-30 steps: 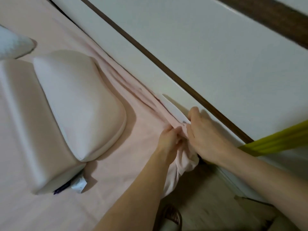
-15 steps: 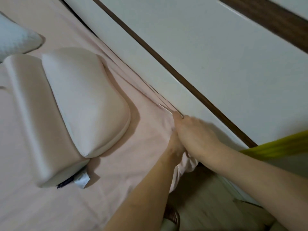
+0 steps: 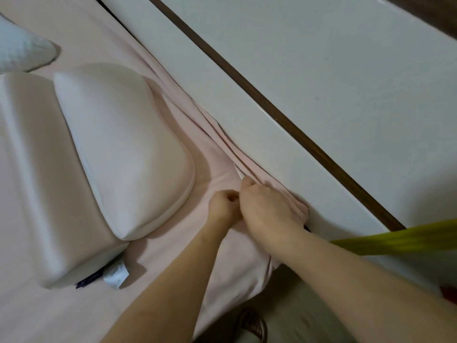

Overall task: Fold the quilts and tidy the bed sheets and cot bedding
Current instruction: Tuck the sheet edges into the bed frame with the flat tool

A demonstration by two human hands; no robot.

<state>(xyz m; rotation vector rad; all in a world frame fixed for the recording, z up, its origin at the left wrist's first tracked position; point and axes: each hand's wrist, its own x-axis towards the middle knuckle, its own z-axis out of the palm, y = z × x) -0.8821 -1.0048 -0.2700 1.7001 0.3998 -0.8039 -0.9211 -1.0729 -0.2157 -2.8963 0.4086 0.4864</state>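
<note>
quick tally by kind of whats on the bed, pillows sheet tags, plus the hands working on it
Contoured foam pillows: 2
White textured pillow, only a corner in view: 1
Pink sheet: 1
White tag: 1
Hands, left hand and right hand, both at the sheet's edge: 2
Total: 7

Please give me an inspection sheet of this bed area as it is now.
Surface: pink bed sheet covers the mattress, wrinkled along the white panel.
Job's things: sheet edge bunched at the bed corner; contoured pillow lies on another pillow.
Clutter: white label beside the lower pillow; white textured cushion.
Grip: left hand and right hand both pinch the sheet.
Cables: nothing seen.
Surroundings: yellow strap, floor, sandal.
</note>
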